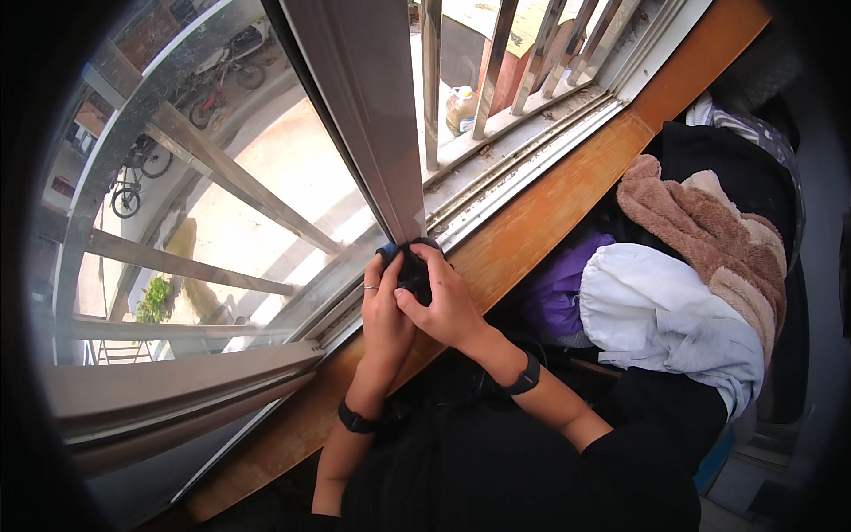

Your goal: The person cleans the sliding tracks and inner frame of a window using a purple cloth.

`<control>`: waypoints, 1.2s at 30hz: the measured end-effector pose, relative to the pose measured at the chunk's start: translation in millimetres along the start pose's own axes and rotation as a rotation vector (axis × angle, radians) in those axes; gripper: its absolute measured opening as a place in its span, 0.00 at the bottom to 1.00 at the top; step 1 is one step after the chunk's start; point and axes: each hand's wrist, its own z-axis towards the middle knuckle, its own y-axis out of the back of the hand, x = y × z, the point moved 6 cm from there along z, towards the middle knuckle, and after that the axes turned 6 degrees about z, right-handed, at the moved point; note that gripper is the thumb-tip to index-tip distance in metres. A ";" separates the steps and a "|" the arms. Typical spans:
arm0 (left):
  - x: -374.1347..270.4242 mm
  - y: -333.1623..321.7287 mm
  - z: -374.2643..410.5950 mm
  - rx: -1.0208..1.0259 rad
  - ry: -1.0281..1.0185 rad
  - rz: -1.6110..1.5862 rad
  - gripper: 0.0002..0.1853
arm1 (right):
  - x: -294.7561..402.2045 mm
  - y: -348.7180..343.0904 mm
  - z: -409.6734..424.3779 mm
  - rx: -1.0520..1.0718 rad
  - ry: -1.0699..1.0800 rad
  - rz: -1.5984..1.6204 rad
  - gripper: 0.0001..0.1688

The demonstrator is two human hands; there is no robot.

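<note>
Both of my hands meet at the foot of the sliding window's upright frame (379, 113), just above the wooden sill (512, 246). A bunched black cloth (415, 272), with a bit of blue at its left edge, is gripped between them against the frame. My left hand (384, 319), wearing a ring, has its fingers on the cloth's left side. From the right, my right hand (444, 296) curls its fingers over the top of the same cloth. The frame's bottom corner is hidden behind the cloth and fingers.
Right of the frame runs a dirty window track (525, 163), with metal bars (495, 73) and a plastic bottle (461, 110) beyond. The glass pane (266, 173) fills the left. Clothes lie heaped at right, including a white garment (618, 292) and a brown fleece (698, 219).
</note>
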 end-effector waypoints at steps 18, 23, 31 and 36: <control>-13.4 39.5 -8.4 0.254 0.270 -0.162 0.11 | 7.5 58.7 -14.9 0.014 -0.535 0.886 0.15; -14.2 45.5 -15.2 0.401 0.441 -0.478 0.12 | 39.6 72.3 -17.0 0.196 -0.590 0.955 0.14; -5.3 28.1 -2.8 0.185 0.148 -0.016 0.17 | -14.8 32.0 8.8 0.139 -0.617 0.882 0.29; -3.7 16.3 -5.8 0.147 0.055 0.089 0.20 | -25.0 4.4 18.9 0.130 -0.628 0.848 0.40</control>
